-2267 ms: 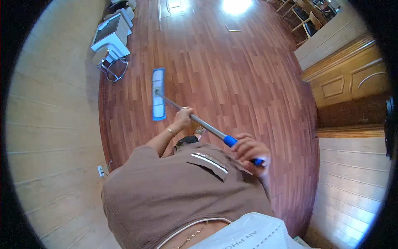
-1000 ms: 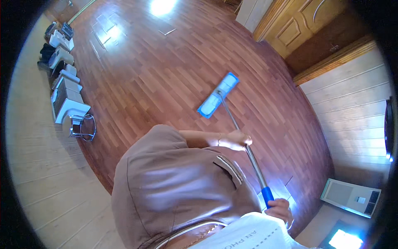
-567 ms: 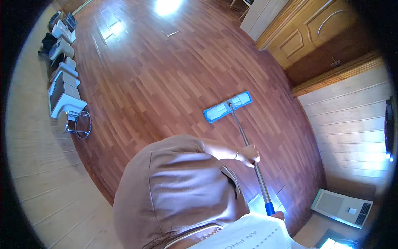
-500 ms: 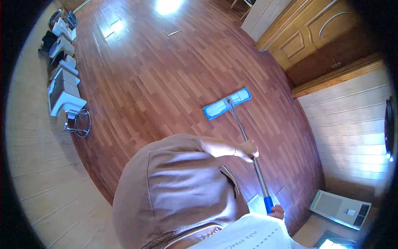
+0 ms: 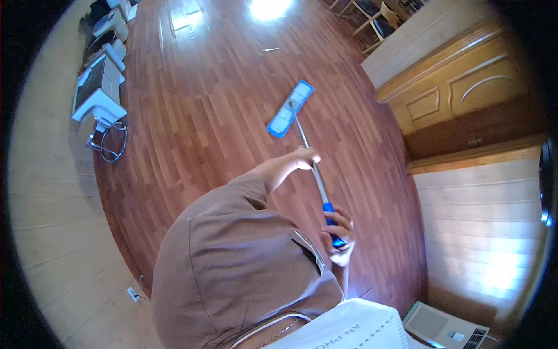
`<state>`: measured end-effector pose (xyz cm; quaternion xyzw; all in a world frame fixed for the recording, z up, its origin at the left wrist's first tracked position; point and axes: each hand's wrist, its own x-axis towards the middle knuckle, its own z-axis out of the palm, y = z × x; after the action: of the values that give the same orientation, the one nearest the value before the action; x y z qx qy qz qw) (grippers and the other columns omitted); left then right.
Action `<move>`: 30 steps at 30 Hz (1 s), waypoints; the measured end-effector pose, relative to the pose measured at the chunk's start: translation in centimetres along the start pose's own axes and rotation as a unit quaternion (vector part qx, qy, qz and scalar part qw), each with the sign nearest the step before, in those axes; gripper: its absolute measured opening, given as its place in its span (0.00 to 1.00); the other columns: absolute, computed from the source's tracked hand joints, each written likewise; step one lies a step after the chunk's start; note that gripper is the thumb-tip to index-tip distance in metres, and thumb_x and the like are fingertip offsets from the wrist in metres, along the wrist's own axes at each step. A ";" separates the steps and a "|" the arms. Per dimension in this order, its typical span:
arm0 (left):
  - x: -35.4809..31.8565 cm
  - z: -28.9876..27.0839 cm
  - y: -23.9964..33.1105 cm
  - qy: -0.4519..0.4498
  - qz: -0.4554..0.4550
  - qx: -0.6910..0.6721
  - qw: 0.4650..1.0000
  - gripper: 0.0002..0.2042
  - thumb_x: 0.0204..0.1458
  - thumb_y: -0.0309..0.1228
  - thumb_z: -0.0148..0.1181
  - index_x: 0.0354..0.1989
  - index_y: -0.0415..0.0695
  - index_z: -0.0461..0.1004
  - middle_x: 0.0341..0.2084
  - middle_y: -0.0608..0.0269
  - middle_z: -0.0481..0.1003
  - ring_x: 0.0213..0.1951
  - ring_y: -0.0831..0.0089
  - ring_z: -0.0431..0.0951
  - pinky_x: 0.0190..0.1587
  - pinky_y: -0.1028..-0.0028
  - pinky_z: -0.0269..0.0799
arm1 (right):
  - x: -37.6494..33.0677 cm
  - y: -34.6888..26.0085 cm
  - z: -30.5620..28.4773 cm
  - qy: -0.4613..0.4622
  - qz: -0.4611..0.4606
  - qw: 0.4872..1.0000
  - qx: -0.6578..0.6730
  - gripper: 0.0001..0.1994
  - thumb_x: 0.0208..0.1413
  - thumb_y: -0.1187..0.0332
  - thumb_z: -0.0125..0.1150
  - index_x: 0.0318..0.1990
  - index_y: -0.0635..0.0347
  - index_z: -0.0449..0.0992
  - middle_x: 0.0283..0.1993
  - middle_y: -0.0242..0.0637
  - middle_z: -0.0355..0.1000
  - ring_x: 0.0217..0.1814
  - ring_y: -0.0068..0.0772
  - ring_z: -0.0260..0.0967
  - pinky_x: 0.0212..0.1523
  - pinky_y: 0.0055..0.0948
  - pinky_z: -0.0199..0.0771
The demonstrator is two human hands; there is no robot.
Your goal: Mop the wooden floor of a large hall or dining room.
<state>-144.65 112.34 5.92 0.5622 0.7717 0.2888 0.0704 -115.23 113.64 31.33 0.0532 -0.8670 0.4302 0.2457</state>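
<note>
A flat mop point(image 5: 282, 121) with a blue-edged, pale rectangular head lies slantwise on the wood floor ahead of me. Its thin metal pole runs back from the head toward my body. My left hand point(image 5: 305, 157) is closed round the pole partway down, with the arm stretched forward. At the near end, my right hand point(image 5: 341, 230) wraps the blue handle grip point(image 5: 329, 213), its fingers curled over it. My brown sleeve and shirt fill the lower middle, and a white mask edge shows at the bottom.
Along the left wall stand white salon-style basins point(image 5: 99, 93) and a chrome-framed stool point(image 5: 107, 139). A wooden door point(image 5: 447, 99) and a pale wall are on the right. Chairs point(image 5: 378, 26) stand at the far right; a white appliance point(image 5: 444, 328) is at the lower right.
The mop head has slid forward and to the left, turning to a steeper slant. Both hands moved forward with the pole, and the right hand with the blue grip has come into fuller view.
</note>
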 end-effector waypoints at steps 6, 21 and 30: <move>-6.1 -5.8 -3.5 0.000 -0.138 0.032 0.990 0.04 0.36 0.27 0.59 0.22 0.48 0.72 0.26 0.58 0.75 0.37 0.56 0.77 0.33 0.58 0.72 | 2.8 0.0 1.2 -0.100 -0.031 0.994 0.011 0.05 0.40 0.72 0.66 0.28 0.52 0.78 0.46 0.36 0.76 0.58 0.46 0.65 0.59 0.40 0.59; -21.9 -9.1 -0.3 0.146 -0.394 0.136 0.897 0.01 0.43 0.27 0.56 0.25 0.47 0.73 0.31 0.59 0.74 0.42 0.59 0.74 0.40 0.59 0.72 | 10.2 5.6 -0.9 -0.345 -0.073 0.914 0.202 0.03 0.45 0.74 0.64 0.29 0.58 0.76 0.45 0.34 0.76 0.60 0.43 0.62 0.62 0.42 0.54; -26.1 -10.8 5.0 0.249 -0.443 0.116 0.854 0.13 0.43 0.38 0.63 0.19 0.42 0.69 0.24 0.50 0.72 0.35 0.49 0.72 0.36 0.55 0.68 | 15.4 3.9 -1.1 -0.410 -0.077 0.870 0.262 0.05 0.48 0.72 0.63 0.34 0.59 0.78 0.44 0.31 0.75 0.58 0.41 0.63 0.60 0.42 0.58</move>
<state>-135.87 85.73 11.76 0.0743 0.9586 0.2660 -0.0690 -129.42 118.77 36.41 0.3537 -0.7387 0.5605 -0.1224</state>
